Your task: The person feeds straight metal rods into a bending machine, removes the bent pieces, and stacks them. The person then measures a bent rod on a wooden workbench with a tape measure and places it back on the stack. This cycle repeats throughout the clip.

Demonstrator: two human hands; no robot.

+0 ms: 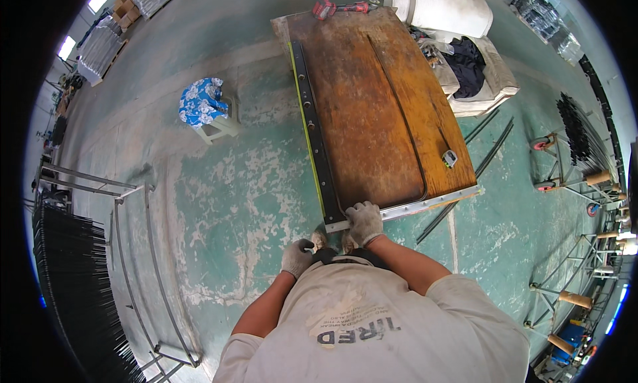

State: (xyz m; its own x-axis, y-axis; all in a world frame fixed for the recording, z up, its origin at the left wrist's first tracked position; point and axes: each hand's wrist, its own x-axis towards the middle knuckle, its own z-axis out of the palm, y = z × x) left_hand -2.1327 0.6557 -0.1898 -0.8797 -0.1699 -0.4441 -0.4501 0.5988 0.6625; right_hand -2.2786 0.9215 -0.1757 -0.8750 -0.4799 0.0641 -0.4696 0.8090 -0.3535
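A thin dark rod [403, 110], bent into a long U, lies on the worn wooden tabletop [352, 110]. Its rounded end is toward me, and one leg runs close to a black bar with bolts [312, 127] along the left edge. My right hand [363, 222], in a grey work glove, curls its fingers over the rod at the near left corner, on the metal edge strip [432, 202]. Close to my waist, left of the table, my gloved left hand [297, 257] has its fingers curled in; what they hold, if anything, is hidden. A tape measure [450, 158] rests at the right side.
Red power tools [342, 8] lie at the table's far end. A stool with a blue flowered cover [203, 102] stands left. Metal racks [149, 250] with black rods [70, 283] are further left. Dark bars [492, 154] lie on the floor at right, near wheeled carts [565, 150].
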